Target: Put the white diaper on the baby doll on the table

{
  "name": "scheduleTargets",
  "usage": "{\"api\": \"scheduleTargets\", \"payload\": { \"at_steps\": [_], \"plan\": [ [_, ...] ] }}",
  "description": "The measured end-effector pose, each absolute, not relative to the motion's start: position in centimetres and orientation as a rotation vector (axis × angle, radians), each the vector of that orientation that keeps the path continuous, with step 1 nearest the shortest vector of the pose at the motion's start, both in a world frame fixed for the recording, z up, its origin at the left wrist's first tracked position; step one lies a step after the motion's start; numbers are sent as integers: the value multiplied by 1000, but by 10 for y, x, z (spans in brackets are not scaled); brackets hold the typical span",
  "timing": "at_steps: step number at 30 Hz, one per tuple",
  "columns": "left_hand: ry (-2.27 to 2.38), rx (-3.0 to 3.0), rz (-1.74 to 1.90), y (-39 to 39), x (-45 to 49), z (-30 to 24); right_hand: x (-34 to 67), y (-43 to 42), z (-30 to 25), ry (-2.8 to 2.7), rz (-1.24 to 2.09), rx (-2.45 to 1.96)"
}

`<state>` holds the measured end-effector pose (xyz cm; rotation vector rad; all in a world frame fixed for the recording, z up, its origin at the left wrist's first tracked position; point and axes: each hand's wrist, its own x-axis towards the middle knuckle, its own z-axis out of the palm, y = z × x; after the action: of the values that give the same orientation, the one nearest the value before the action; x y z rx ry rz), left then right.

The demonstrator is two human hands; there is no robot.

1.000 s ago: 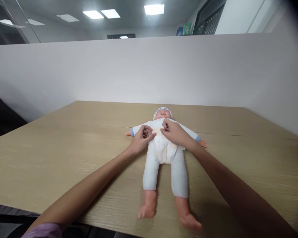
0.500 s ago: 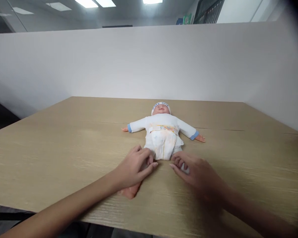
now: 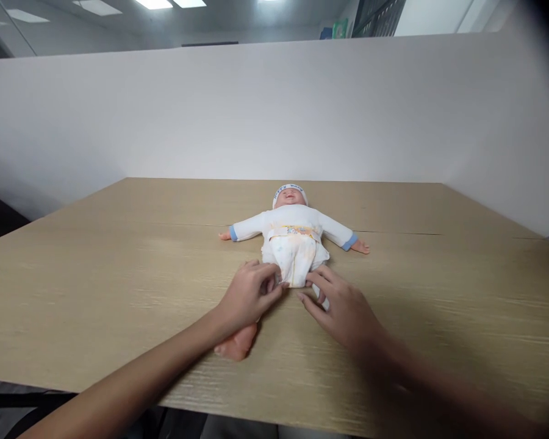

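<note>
A baby doll (image 3: 295, 214) in a white long-sleeved top with blue cuffs and a lettered white hat lies on its back, arms spread. Round its hips is a white diaper (image 3: 295, 259) with a printed waistband. My left hand (image 3: 251, 292) is bent over the doll's leg on the left, thumb and fingers closed at the diaper's lower edge. Below that wrist a bare doll foot (image 3: 238, 342) sticks out. My right hand (image 3: 341, 305) is at the opposite leg opening, its fingertips touching the diaper's edge and its thumb apart from them. It covers most of that leg.
The doll lies on a wood-grain table (image 3: 119, 274) whose front edge runs below my forearms. A white partition (image 3: 279, 116) rises behind the table and along the right side. A dark object (image 3: 0, 213) stands beyond the left edge.
My right hand has moved in to the diaper's edge, and its thumb and fingers have spread apart. My left hand stays at the other leg opening. The view has shifted slightly.
</note>
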<state>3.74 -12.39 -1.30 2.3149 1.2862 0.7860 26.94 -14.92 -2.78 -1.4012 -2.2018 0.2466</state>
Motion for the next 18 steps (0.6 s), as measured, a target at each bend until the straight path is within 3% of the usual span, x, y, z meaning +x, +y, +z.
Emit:
{"api": "scheduleTargets", "payload": {
  "at_steps": [6, 18],
  "plan": [
    [1134, 2268, 1012, -122, 34, -19, 268, -156, -26, -2134, 304, -1304],
    [1143, 2281, 823, -119, 35, -13, 263, -156, -24, -2144, 348, -1307]
  ]
}}
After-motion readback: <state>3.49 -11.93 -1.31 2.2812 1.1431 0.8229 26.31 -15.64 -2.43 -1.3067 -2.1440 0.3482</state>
